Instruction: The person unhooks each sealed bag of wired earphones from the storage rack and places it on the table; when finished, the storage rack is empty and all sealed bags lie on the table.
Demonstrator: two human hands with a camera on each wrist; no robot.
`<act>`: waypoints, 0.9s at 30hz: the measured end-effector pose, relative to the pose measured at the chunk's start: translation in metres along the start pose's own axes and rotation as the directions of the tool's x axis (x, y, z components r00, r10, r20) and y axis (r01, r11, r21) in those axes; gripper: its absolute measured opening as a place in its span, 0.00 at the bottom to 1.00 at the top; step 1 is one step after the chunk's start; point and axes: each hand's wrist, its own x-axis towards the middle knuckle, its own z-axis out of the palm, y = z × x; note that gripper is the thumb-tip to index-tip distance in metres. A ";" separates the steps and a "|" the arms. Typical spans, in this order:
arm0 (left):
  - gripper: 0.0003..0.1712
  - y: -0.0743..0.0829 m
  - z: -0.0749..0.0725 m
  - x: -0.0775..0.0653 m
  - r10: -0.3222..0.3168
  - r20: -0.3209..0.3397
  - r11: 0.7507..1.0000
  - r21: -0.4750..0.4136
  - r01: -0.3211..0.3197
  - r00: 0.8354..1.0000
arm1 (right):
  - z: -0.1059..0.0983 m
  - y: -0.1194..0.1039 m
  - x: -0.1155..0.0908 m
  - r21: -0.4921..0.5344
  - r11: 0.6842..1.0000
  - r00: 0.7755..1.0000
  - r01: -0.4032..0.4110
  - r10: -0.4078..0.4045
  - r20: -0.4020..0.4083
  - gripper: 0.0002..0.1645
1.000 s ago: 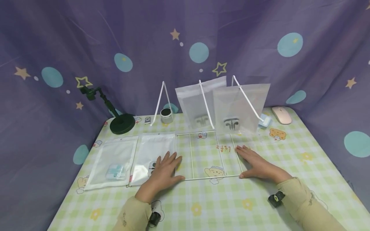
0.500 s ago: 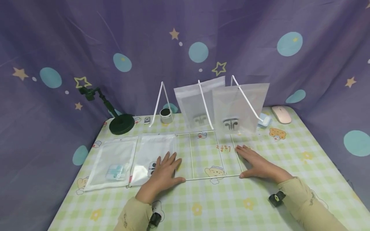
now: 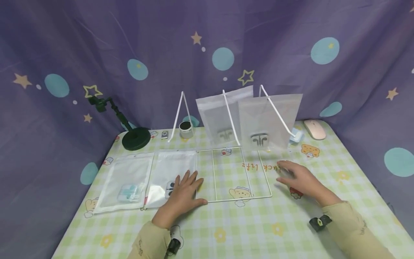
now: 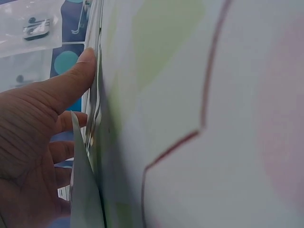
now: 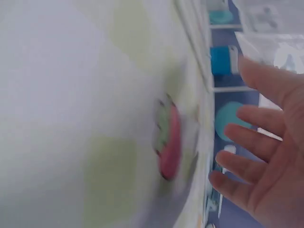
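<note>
Across the green-and-white checked table (image 3: 252, 226) before me sits a white wire rack (image 3: 230, 116), its base flat, three slanted arms rising at the back. The person's left hand (image 3: 184, 189), fingers spread and gripping nothing, lies over the base's left end and the lower part of a flat translucent zip bag (image 3: 176, 163), thumb at the front rod. The right hand (image 3: 302, 180), fingers apart and loosely bent, is just beside the base's right end, not touching it. Another flat zip bag (image 3: 129, 172), holding a pale-blue item (image 3: 129, 193), lies farther left. A frosted bag (image 3: 215, 115) hangs at the middle arm; a second hanging bag (image 3: 268, 115), showing grey earphones (image 3: 260, 139), at the right.
</note>
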 end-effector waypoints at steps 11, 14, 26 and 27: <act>0.47 0.002 -0.001 -0.001 -0.002 0.005 1.000 -0.020 0.002 1.000 | -0.037 -0.005 0.013 0.180 0.983 0.949 -0.042 0.095 -0.300 0.35; 0.47 0.003 -0.002 -0.001 0.003 -0.002 1.000 -0.023 -0.003 1.000 | -0.045 -0.009 0.019 0.258 0.966 0.940 -0.008 0.095 -0.326 0.35; 0.47 0.003 -0.003 -0.002 -0.006 0.022 0.999 -0.031 0.006 1.000 | -0.066 -0.026 0.051 0.435 0.899 0.943 0.042 0.109 -0.316 0.40; 0.47 0.003 -0.004 -0.002 -0.006 0.023 1.000 -0.031 0.007 1.000 | -0.066 -0.028 0.054 0.447 0.893 0.943 0.047 0.109 -0.316 0.40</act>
